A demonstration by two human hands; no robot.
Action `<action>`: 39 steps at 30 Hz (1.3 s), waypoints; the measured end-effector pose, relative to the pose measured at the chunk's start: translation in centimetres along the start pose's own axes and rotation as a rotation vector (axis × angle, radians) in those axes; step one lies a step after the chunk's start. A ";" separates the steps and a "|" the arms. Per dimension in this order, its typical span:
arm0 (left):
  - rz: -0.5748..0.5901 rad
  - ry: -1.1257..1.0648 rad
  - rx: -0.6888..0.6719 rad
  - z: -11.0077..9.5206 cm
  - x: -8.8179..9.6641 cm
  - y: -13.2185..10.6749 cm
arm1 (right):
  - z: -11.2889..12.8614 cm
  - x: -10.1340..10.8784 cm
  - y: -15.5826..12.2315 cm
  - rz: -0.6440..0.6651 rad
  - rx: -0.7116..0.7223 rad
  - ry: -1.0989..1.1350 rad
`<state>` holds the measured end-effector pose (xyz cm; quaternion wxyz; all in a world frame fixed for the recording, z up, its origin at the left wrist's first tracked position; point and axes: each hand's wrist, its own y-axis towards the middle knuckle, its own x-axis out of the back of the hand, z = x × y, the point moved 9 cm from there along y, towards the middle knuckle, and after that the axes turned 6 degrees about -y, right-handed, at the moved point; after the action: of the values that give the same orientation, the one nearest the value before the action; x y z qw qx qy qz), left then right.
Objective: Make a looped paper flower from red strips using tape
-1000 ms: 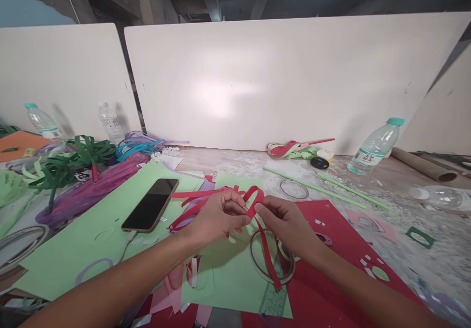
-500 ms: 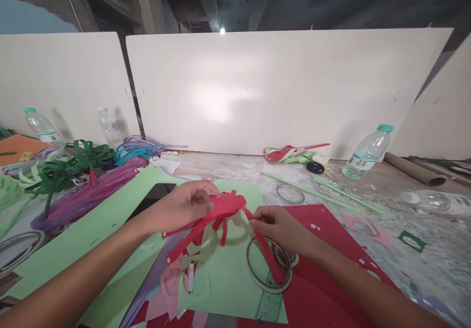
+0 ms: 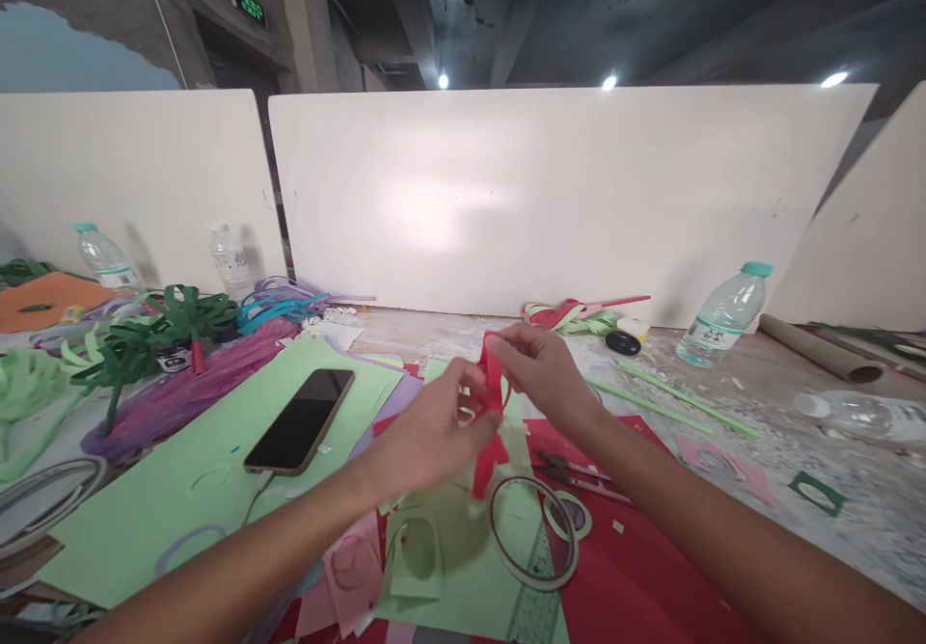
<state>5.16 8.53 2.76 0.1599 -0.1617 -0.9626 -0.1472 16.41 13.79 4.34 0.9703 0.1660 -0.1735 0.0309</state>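
Red paper strips [image 3: 492, 374], bunched and partly folded, hang upright between my two hands above the light green sheet. My right hand [image 3: 546, 374] pinches their upper end between thumb and fingertips. Lower and to the left, my left hand [image 3: 441, 427] has its fingers curled round the strips and covers part of them; it is slightly blurred. A red end [image 3: 486, 470] dangles beneath. Right below lies a tape roll [image 3: 494, 538] over a clear ruler [image 3: 533, 591]. Scissors [image 3: 579, 477] rest on the red sheet [image 3: 622, 567], behind a small roll of tape [image 3: 585, 519].
A phone [image 3: 300, 422] with a cable lies on green paper [image 3: 166, 519] at left. Pink paper scraps [image 3: 352, 576] are in front. Green strips [image 3: 687, 398], a bottle [image 3: 727, 316] and a cardboard tube [image 3: 821, 348] are at right. White panels [image 3: 564, 201] stand behind.
The red strips went from spread out flat to gathered upright. My left hand moved right and my right hand rose to their top. The phone and scissors came into fuller view.
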 end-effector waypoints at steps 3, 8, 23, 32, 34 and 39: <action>-0.060 -0.098 0.002 1.2 1.5 3.2 | 1.4 0.5 2.1 -0.058 0.034 0.013; -0.012 -0.115 -0.062 1.5 1.7 5.5 | -0.2 -1.6 3.3 0.093 -0.055 0.127; -0.099 -0.362 0.117 5.4 0.7 4.1 | -5.8 -2.7 3.4 0.178 -0.169 0.277; -0.065 -0.250 0.053 4.5 2.0 4.5 | -2.7 -6.3 4.9 0.417 -0.055 0.313; -0.068 -0.331 0.068 4.7 2.5 4.5 | -2.5 -7.0 5.0 0.476 -0.047 0.292; 0.076 -0.705 0.238 6.4 0.6 4.0 | -3.4 -7.2 3.8 0.609 -0.078 0.169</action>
<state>4.34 14.46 -1.93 -0.1584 -0.2181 -0.9623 0.0362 10.28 18.50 0.03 0.9331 0.0658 -0.1352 0.3267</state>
